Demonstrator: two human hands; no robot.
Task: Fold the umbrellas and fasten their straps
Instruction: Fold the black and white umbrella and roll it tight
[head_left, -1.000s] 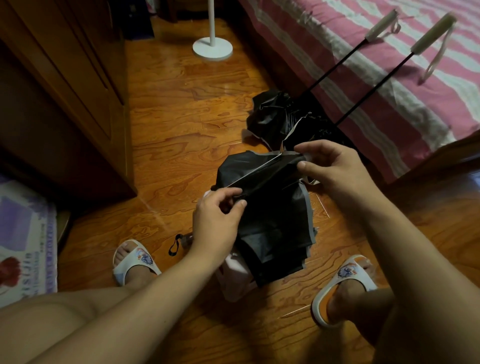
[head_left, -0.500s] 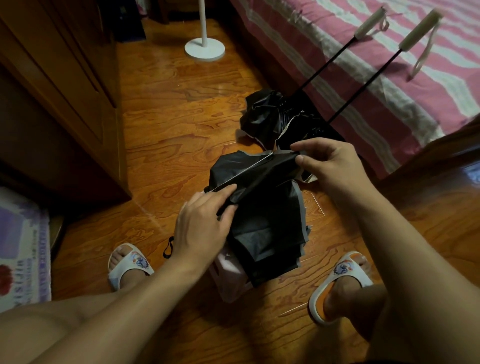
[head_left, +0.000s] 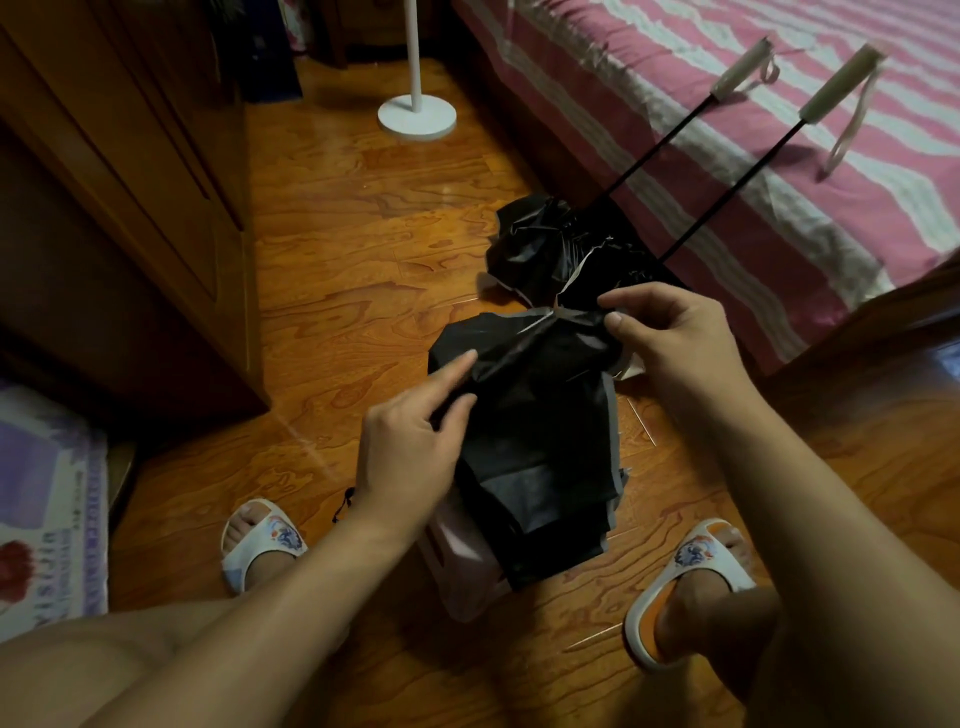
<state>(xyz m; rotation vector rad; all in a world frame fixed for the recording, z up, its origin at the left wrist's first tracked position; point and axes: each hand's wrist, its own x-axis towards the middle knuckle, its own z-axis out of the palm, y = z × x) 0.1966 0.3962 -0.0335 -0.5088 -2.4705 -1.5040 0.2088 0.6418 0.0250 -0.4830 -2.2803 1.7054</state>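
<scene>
Black umbrella canopy (head_left: 540, 431) is held low over the wooden floor (head_left: 332, 270), between the slippered feet — pleats partly gathered, no strap seen fastened. Its upper edge is pinched by the right hand (head_left: 670, 338); the left hand (head_left: 410, 441) is laid against the fabric with index finger extended, whether it is actually gripped cannot be told. Two more umbrellas (head_left: 550, 244) are left behind it — canopies crumpled on the floor, shafts extended, handles propped on the striped bed (head_left: 675, 67). Judged early: none finished.
</scene>
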